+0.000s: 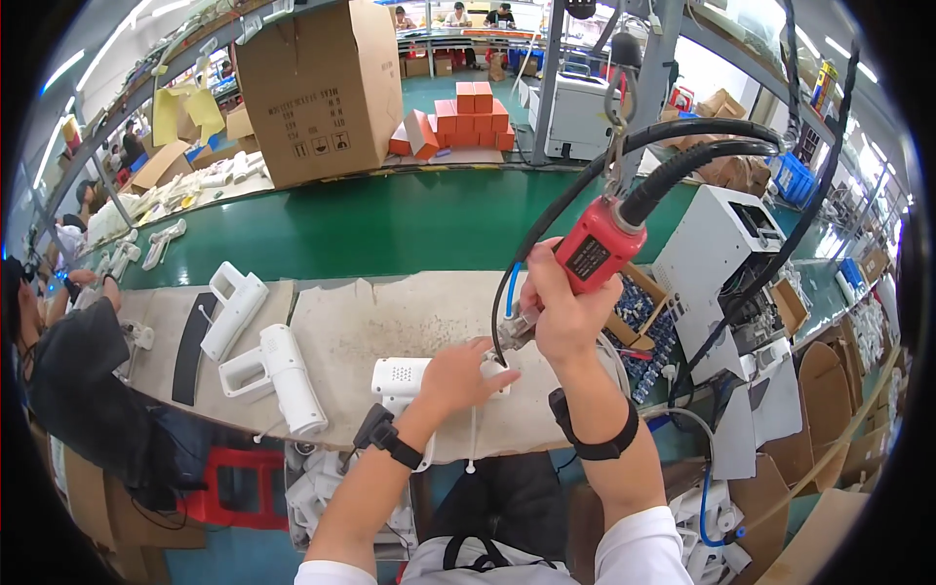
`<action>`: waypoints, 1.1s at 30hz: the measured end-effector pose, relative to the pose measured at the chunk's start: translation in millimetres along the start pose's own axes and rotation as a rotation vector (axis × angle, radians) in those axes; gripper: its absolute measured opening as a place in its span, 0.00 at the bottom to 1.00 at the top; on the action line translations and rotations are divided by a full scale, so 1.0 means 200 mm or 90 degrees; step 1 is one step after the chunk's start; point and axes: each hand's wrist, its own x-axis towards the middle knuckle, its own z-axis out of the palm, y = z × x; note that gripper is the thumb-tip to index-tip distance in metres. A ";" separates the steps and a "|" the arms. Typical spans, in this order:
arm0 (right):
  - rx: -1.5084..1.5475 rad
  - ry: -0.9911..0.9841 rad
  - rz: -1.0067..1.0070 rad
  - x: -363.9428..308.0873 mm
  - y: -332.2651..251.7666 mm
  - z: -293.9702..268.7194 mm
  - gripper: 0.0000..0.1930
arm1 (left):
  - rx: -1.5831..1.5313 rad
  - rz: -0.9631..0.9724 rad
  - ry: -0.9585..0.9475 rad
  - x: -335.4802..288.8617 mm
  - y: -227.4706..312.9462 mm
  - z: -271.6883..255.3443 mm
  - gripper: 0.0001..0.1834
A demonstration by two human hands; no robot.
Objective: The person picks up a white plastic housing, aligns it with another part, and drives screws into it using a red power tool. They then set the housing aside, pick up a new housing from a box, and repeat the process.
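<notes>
My right hand (pixel 567 317) is wrapped round a red electric screwdriver (pixel 603 239), which hangs from a hook and is tilted with its tip down to the left. The tip end meets the right part of a white pistol-shaped plastic housing (pixel 398 371) on the worktable; the exact contact is hidden by my fingers. My left hand (pixel 454 378) lies over this housing and grips it. A thin white cord hangs from it over the table's front edge. To the left lie two more white housings (pixel 292 378) (pixel 234 312) with handles, beside a black curved strip (pixel 193 349).
A green conveyor belt (pixel 409 222) runs behind the worktable. A tray of small dark parts (pixel 639 312) and a white machine (pixel 717 263) stand at right. A large carton (pixel 317 97) stands beyond the belt. A co-worker (pixel 83 380) works at left near a red stool (pixel 239 487).
</notes>
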 end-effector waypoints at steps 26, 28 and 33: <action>-0.022 -0.069 -0.024 -0.04 -0.01 0.02 0.08 | -0.261 0.020 0.177 0.01 -0.11 0.11 0.18; -0.020 -0.065 -0.025 -0.05 -0.02 0.03 0.07 | -0.252 0.066 0.220 0.00 -0.12 0.12 0.19; -0.032 -0.063 -0.034 -0.05 -0.01 0.02 0.07 | -0.203 0.073 0.184 0.00 -0.13 0.12 0.20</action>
